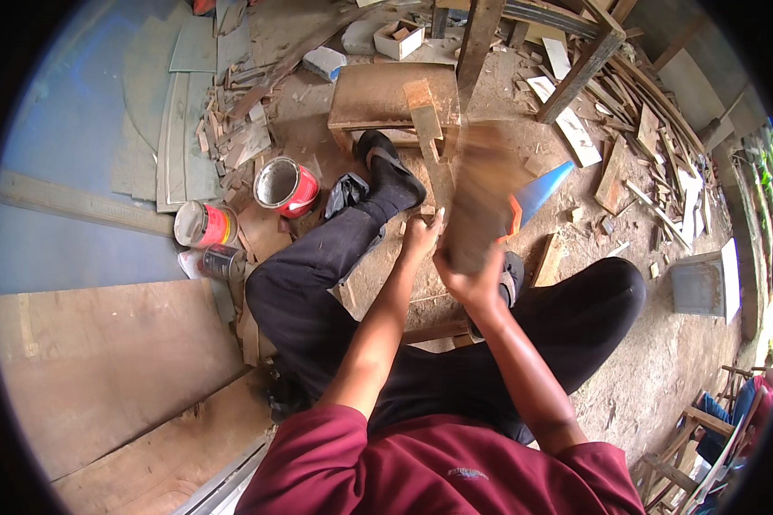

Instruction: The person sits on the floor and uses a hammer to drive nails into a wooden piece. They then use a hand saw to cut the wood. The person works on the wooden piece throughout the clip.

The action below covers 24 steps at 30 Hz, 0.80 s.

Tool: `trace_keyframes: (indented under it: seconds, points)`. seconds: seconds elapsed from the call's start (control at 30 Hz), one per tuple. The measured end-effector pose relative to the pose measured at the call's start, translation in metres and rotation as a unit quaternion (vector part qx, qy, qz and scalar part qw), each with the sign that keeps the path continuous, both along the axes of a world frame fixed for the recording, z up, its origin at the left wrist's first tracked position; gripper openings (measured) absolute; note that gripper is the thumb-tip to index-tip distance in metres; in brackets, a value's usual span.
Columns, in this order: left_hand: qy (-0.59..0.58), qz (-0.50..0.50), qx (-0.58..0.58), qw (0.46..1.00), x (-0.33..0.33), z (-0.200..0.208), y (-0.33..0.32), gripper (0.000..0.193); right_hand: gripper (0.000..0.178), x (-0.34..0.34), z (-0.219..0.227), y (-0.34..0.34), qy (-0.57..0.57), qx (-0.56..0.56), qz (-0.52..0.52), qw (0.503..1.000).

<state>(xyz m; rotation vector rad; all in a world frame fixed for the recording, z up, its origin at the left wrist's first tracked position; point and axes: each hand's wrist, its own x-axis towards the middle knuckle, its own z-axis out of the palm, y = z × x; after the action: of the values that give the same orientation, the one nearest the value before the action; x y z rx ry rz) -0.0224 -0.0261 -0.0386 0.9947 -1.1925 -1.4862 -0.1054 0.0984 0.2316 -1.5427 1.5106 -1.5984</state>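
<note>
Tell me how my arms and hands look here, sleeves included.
Your maroon shirt has short sleeves, leaving both forearms bare. The left grip and right grip are bare hands without gloves, and I see no watch or bracelet at either wrist.

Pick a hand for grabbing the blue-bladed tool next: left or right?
Right, probably: the right hand is closer to the blue-bladed tool, though it holds a blurred brown piece. The left hand sits farther left, gripping a narrow wood strip.
</note>
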Motion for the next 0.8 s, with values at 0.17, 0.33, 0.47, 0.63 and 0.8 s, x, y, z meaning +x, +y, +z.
trace_keyframes:
  seconds: [0.17,0.33,0.47,0.63,0.8]
  points:
    - [-0.106,-0.042,-0.084,0.990,-0.017,0.009,0.005,0.021,0.045,-0.026,-0.030,0.024,0.057,0.417,0.027,0.907]
    - [-0.004,-0.048,0.056,0.997,0.001,-0.001,0.005,0.027,0.046,-0.001,0.006,0.020,-0.058,0.322,0.021,0.945]
    - [0.034,-0.012,0.053,0.998,-0.013,0.013,0.009,0.023,0.048,-0.009,-0.048,0.024,0.020,0.312,-0.019,0.950]
    - [-0.033,0.093,0.042,0.994,-0.014,0.011,0.015,0.028,0.058,-0.001,0.005,0.021,-0.001,0.350,0.027,0.936]
    - [-0.136,0.137,-0.116,0.974,-0.024,0.037,0.029,0.034,0.025,-0.010,0.085,0.020,-0.044,0.016,0.019,0.999]
